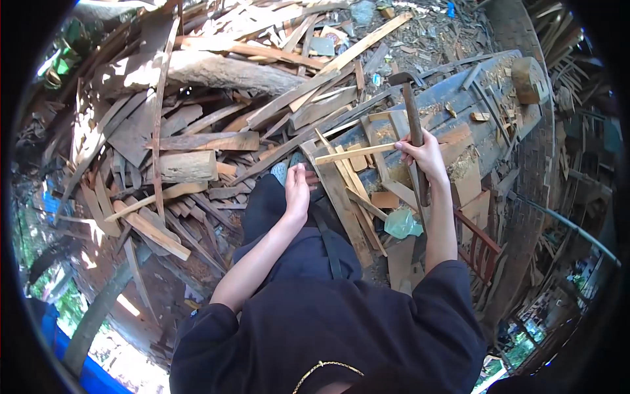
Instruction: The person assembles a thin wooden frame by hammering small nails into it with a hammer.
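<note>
My right hand (425, 156) is closed around a tool with a long wooden handle (411, 108) and a dark, curved head (401, 78), which looks like an adze. Between the thumb and fingers of that same hand is a thin, pale wooden strip (354, 153), its free end pointing left. My left hand (298, 192) hovers over my knee with its fingers stretched out and nothing in it. Below the strip, narrow wooden slats (354, 190) lean against a wooden board (342, 208).
A worn wooden bench (436, 105) with shavings lies ahead, a round wood block (529, 80) at its far end. Scrap wood (210, 141) and a thick log (203, 71) are heaped on the left. A green plastic bag (403, 224) and a red slatted piece (482, 246) lie at right.
</note>
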`<state>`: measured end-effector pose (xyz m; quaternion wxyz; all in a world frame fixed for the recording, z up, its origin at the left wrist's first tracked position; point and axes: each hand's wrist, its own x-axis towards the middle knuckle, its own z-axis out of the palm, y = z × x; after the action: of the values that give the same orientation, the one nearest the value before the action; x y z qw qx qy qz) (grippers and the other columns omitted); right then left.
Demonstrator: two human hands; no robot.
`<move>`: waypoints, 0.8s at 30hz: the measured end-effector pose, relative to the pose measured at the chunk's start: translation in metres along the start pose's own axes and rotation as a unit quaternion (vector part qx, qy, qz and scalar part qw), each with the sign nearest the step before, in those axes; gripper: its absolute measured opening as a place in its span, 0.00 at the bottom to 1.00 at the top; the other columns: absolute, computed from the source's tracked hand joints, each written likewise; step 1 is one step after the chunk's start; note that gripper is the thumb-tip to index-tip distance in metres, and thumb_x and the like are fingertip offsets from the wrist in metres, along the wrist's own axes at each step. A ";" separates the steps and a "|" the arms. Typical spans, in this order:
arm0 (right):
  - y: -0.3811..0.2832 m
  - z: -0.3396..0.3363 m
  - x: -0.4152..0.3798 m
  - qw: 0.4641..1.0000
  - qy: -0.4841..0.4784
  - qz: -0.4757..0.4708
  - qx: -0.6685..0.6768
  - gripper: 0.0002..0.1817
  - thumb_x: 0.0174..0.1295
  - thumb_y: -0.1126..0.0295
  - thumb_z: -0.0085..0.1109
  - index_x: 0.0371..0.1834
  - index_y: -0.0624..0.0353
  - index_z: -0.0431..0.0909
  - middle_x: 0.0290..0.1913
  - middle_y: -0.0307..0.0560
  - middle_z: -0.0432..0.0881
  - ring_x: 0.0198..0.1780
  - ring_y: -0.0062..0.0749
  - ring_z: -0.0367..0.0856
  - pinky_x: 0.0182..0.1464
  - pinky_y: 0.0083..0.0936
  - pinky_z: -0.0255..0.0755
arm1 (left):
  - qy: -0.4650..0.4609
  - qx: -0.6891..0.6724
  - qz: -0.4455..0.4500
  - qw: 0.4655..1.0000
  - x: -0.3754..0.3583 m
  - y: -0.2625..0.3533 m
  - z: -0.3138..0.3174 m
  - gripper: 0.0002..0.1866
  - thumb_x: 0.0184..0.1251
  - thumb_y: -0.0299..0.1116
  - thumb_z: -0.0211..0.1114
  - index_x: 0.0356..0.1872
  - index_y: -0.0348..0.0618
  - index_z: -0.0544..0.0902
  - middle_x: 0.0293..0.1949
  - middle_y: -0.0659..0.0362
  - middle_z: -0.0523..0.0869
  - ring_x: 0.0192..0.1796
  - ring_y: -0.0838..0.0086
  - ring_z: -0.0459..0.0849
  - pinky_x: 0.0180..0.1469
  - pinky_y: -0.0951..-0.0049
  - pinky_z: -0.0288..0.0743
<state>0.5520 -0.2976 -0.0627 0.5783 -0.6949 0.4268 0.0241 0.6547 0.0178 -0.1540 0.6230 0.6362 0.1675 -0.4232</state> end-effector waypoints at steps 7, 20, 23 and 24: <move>-0.023 0.024 0.035 0.997 -0.036 0.025 -0.068 0.13 0.62 0.74 0.78 0.41 0.62 0.80 0.29 0.37 0.83 0.25 0.16 0.82 0.23 0.15 0.72 | 0.095 0.053 0.149 0.983 0.001 0.000 0.007 0.14 0.89 0.38 0.53 0.57 0.38 0.81 0.50 0.58 0.83 0.44 0.76 0.84 0.48 0.72 0.79; -0.029 0.026 0.062 0.991 -0.027 0.076 -0.108 0.13 0.63 0.76 0.76 0.46 0.63 0.80 0.31 0.36 0.84 0.27 0.14 0.82 0.26 0.12 0.72 | -0.044 -0.020 0.048 0.998 0.002 0.015 0.017 0.31 0.86 0.45 0.61 0.81 0.46 0.66 0.50 0.59 0.80 0.46 0.81 0.79 0.49 0.77 0.75; -0.031 0.028 0.063 0.989 -0.023 0.066 -0.131 0.13 0.63 0.77 0.76 0.47 0.64 0.81 0.31 0.36 0.84 0.27 0.14 0.81 0.26 0.13 0.71 | -0.040 -0.023 0.048 0.998 0.002 0.023 0.021 0.29 0.86 0.41 0.61 0.81 0.45 0.66 0.41 0.65 0.82 0.38 0.87 0.72 0.41 0.82 0.69; -0.032 0.030 0.063 0.988 -0.017 0.061 -0.139 0.13 0.63 0.77 0.76 0.47 0.64 0.81 0.31 0.36 0.84 0.27 0.14 0.81 0.27 0.13 0.71 | -0.053 0.001 0.031 0.998 0.003 0.023 0.019 0.28 0.86 0.40 0.61 0.80 0.44 0.67 0.40 0.66 0.82 0.35 0.89 0.69 0.39 0.83 0.66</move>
<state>0.6259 -0.3099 -0.0810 0.4802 -0.7410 0.4509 0.1301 0.6666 -0.0049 -0.1385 0.6431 0.6184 0.1138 -0.4371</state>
